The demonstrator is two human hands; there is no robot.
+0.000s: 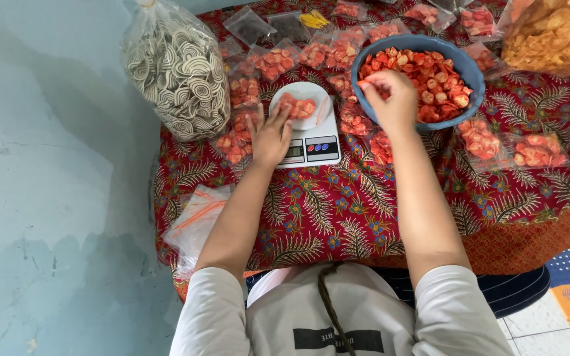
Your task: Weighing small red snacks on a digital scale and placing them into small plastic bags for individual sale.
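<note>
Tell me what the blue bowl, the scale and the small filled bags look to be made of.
The blue bowl looks like matte plastic: even colour, thick rounded rim, no glaze shine. The scale seems to be white moulded plastic with a glossy dark display strip; its round platform is smooth and may be plastic too. The small filled bags are thin clear plastic film, since the red-orange chips show through and the surface wrinkles and glints.

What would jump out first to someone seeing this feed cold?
Probably the blue bowl heaped with red-orange chips at upper right, with the right hand pinching some at its near rim. Beside it at centre sits a white kitchen scale bearing a small filled bag, which the left hand touches. At upper left stands a big clear bag of swirl-patterned snacks.
</note>
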